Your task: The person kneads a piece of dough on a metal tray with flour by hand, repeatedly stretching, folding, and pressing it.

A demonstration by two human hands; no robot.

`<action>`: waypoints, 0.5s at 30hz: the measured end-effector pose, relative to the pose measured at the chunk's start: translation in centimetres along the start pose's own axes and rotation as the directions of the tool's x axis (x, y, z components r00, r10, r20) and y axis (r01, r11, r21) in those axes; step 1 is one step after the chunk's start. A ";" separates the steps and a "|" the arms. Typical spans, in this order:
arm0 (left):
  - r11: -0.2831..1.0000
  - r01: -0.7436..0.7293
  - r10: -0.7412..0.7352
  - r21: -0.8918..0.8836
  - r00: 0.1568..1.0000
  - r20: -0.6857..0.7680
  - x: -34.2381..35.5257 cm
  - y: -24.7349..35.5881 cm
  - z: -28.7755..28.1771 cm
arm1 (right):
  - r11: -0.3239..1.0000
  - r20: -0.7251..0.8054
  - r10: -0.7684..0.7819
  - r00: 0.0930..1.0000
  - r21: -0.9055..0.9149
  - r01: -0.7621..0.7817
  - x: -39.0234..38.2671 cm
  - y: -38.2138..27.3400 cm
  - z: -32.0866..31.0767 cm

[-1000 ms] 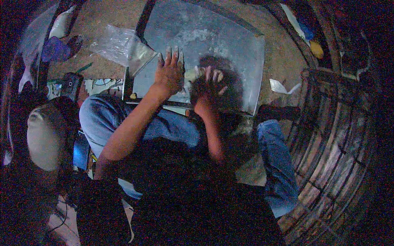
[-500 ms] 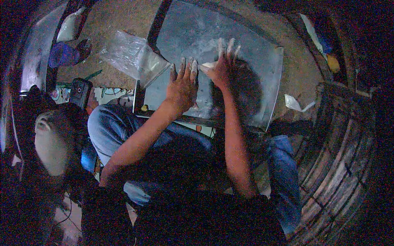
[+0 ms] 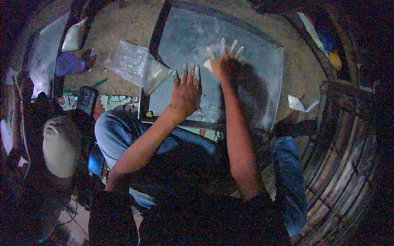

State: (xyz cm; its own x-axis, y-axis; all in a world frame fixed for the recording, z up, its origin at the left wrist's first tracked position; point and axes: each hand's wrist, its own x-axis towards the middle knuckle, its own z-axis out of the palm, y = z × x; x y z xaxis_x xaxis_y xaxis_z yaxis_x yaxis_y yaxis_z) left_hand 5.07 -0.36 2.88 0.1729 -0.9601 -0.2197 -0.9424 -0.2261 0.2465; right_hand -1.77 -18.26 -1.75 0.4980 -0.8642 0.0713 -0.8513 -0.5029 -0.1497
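Note:
A grey metal-topped board (image 3: 184, 33) with a dark raised edge lies before me, smeared with white powder. My left hand (image 3: 186, 96) rests palm down over its near half, fingers spread and whitened, nothing visible in its grasp. Farther out, my right hand (image 3: 225, 63) is also palm down with its fingers fanned wide. A pale, dough-like piece (image 3: 207, 65) shows at the thumb side of that hand; the palm hides whatever part lies beneath. Left of my left fingertips, a clear plastic bag (image 3: 127, 61) with white powder in its corner lies across the board's left edge.
A small yellowish lump (image 3: 149, 114) sits at the board's near left corner. A black device (image 3: 87, 98) stands left of my knee. Bent slats (image 3: 336, 156) curve along the right side, near a white scrap (image 3: 297, 103). At upper left are another person's purple-clad limb (image 3: 67, 63) and a white bag (image 3: 73, 37).
My right thumb has swung from pointing left to pointing away from me, and its fingers spread wider. My left hand stays flat. The whole view has shifted slightly.

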 end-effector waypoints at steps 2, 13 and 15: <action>1.000 -0.021 0.021 -0.013 1.000 -0.001 0.5 1.1 -0.9 | 0.999 -0.076 -0.048 0.996 -0.024 0.046 -0.8 1.9 -0.1; 1.000 -0.002 0.002 0.006 0.995 0.095 0.7 0.8 -0.3 | 0.989 -0.013 -0.134 0.991 -0.062 0.133 -8.9 0.6 -3.5; 0.999 0.019 -0.016 -0.027 0.995 0.099 0.8 0.9 -0.4 | 0.982 -0.069 -0.179 0.981 -0.071 0.174 -10.7 0.9 -3.5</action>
State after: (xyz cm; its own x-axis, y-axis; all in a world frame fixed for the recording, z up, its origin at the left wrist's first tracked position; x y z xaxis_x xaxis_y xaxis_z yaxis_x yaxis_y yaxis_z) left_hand 4.48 -1.35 3.31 0.1591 -0.9353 -0.3162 -0.9310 -0.2487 0.2672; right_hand -8.41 -9.47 0.77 0.6297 -0.7591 0.1649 -0.7610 -0.6455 -0.0649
